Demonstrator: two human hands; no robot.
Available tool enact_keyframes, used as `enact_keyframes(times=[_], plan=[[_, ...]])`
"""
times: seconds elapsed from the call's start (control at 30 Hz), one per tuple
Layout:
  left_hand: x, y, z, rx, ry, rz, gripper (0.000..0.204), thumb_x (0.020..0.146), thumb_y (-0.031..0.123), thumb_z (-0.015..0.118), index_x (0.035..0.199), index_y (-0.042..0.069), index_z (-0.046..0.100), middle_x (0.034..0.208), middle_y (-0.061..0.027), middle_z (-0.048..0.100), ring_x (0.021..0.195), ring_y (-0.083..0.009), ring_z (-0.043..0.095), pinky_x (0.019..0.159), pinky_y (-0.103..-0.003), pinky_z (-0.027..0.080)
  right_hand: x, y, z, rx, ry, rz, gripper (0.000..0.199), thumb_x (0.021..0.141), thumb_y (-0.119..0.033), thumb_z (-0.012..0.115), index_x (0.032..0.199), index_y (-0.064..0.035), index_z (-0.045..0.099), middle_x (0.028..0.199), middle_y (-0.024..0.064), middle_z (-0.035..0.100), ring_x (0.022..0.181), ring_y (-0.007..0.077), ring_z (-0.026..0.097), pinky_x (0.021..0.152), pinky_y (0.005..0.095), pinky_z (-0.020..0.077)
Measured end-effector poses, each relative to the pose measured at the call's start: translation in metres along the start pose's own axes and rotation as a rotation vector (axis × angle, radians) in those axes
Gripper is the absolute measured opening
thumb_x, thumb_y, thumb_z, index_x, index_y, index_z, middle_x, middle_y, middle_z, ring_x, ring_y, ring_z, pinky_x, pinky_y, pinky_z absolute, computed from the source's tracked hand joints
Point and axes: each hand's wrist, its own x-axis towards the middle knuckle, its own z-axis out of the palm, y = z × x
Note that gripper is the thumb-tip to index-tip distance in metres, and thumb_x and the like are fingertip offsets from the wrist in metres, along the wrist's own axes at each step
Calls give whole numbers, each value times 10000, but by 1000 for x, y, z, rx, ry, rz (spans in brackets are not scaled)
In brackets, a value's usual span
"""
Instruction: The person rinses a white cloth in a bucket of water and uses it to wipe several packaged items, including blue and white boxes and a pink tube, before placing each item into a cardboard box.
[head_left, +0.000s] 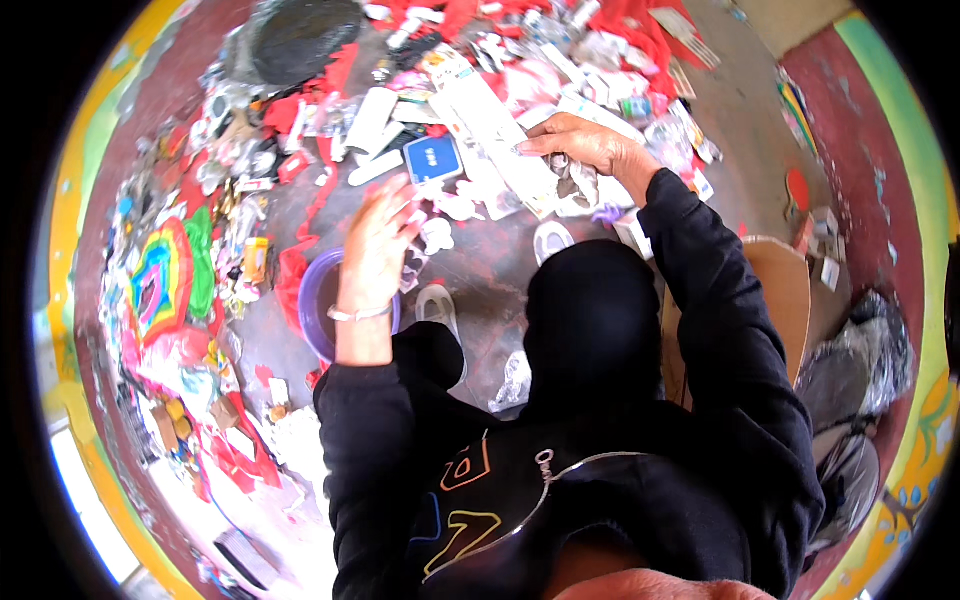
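Observation:
My left hand (377, 240), smeared by motion and wearing a pale bracelet, is raised over a purple bucket (318, 285). Its fingers look stretched out, with nothing visible in them. In front of its fingertips lies a flat blue box (433, 158). My right hand (585, 140) reaches over the pile, its fingers bent and closed at the edge of a long white package (490, 125). The thumb side is partly hidden. Below that hand is a crumpled greyish-white piece (575, 185), and white cylindrical packaging (372, 118) lies farther left.
Mixed litter covers the floor ahead and left, with red cloth (640, 30), a rainbow-patterned piece (160, 280) and a black round tub (305, 40). An open cardboard box (780, 290) stands at my right, beside clear plastic bags (865, 350). My shoes (552, 240) flank the nearest litter.

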Motion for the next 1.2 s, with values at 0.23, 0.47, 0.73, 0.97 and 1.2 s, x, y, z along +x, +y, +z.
enact_keyframes(times=[0.23,0.47,0.73,0.97,1.2], plan=[[-6,6,32,-133,-241,66,576,860,463,455,1251,50,364,1181,-84,489,1098,-208,452,917,-388,346,-10,-85,64,-186,-109,-48,498,695,-389,659,865,78,616,826,133,624,719,172,555,657,312,444],[-22,18,8,-436,-150,124,492,874,435,414,1153,32,452,1043,-148,546,949,-272,544,793,-423,468,-49,-149,83,-225,174,-268,523,799,-473,525,803,44,604,600,94,562,550,144,525,549,278,437],[-21,-2,-3,-564,-448,141,430,914,387,325,1190,72,420,1130,-106,509,1022,-240,519,859,-373,441,-34,-138,148,-303,330,-1128,205,735,-116,599,932,-72,561,1000,92,507,921,248,522,765,329,443],[-50,10,19,-276,-455,-70,525,864,474,408,1149,36,459,899,-113,581,754,-170,585,602,-312,508,20,-121,102,-496,577,-1061,197,787,-149,570,968,-73,557,1014,125,511,953,317,508,803,361,423],[-49,8,20,-270,-491,-79,590,849,521,400,1192,42,433,919,-91,536,778,-164,520,545,-287,460,24,-102,52,676,712,-403,120,785,-142,588,861,-51,611,784,112,614,686,127,562,558,257,452]])
